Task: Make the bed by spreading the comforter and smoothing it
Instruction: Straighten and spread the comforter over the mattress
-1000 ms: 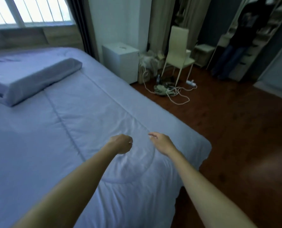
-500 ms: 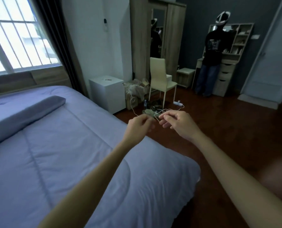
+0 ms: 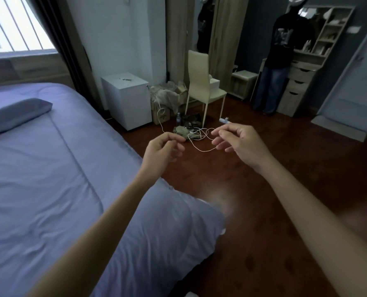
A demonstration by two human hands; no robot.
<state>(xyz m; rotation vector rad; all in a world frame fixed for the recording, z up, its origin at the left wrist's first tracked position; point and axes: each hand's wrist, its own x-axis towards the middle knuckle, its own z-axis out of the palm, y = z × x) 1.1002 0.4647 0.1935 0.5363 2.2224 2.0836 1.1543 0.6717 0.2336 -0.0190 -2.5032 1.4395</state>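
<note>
Lavender comforter (image 3: 49, 179) lies spread over the bed, its near right corner hanging rumpled off the bed's edge above the wooden floor (image 3: 264, 211). A matching pillow (image 3: 15, 114) rests toward the bed's far left. Both hands are raised past that corner: the left hand (image 3: 163, 151) loosely curled, the right hand (image 3: 240, 144) half open, neither holding anything.

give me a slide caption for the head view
Both hands, left and right, raised empty above the comforter spread on the bed.
</note>
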